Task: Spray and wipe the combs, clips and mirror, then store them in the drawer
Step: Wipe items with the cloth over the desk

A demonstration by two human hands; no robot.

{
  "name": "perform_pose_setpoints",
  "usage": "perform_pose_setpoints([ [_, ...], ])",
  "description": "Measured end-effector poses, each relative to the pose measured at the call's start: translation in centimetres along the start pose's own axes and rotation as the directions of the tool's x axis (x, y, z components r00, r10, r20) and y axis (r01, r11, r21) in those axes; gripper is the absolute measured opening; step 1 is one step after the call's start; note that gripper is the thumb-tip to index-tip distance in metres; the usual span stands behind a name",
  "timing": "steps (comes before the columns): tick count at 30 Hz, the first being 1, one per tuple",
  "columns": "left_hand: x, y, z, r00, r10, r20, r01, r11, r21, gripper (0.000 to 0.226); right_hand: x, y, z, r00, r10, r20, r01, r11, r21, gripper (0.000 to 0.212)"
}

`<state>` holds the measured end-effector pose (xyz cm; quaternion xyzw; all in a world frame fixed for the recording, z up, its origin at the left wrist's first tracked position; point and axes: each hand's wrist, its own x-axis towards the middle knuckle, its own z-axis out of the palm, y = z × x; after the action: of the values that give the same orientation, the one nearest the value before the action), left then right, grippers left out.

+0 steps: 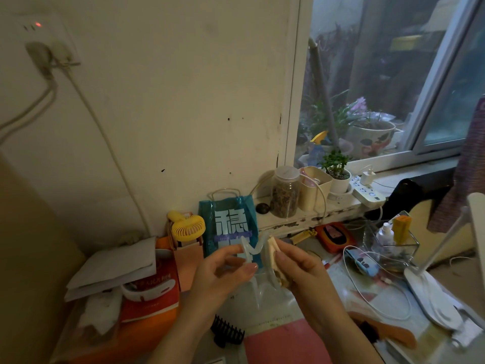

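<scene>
My left hand (pixel 223 274) pinches a translucent white hair clip (pixel 253 252) and holds it up above the desk. My right hand (pixel 296 266) grips a small cream cloth (pixel 274 254) and presses it against the clip's right side. A black toothed clip or comb (pixel 227 331) lies on the desk below my left forearm. Under my right forearm lies an orange comb (pixel 393 331). No mirror or spray bottle shows near my hands.
A teal bag (pixel 231 224), a yellow mini fan (pixel 187 227) and an orange box with papers (pixel 149 290) stand at the wall. On the sill stand a jar (pixel 284 193), a cream box and a small plant (pixel 336 166). A power strip (pixel 367 191), cables and a white lamp (pixel 433 298) crowd the right.
</scene>
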<state>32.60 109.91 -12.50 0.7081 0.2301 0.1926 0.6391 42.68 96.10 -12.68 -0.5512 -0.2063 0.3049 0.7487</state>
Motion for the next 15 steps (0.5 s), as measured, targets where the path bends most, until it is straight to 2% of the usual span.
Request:
perform_pose_setpoints([
  [3,0.0,-0.1,-0.2,1.0,0.014,-0.019,-0.014,1.0,0.003,0.052,-0.5,0.3,0.3,1.0,-0.019,-0.015,0.018,0.997,-0.081,0.038],
  [12,0.4,-0.2,-1.1,0.999,0.024,-0.043,-0.022,0.999,0.043,0.051,-2.2,1.0,0.5,0.999,0.035,-0.023,-0.039,0.98,-0.197,0.04],
  [15,0.3,-0.1,-1.1,0.998,0.001,-0.058,0.0,1.0,0.026,0.052,-2.5,1.1,0.3,0.998,0.045,-0.034,-0.052,0.969,-0.243,0.034],
])
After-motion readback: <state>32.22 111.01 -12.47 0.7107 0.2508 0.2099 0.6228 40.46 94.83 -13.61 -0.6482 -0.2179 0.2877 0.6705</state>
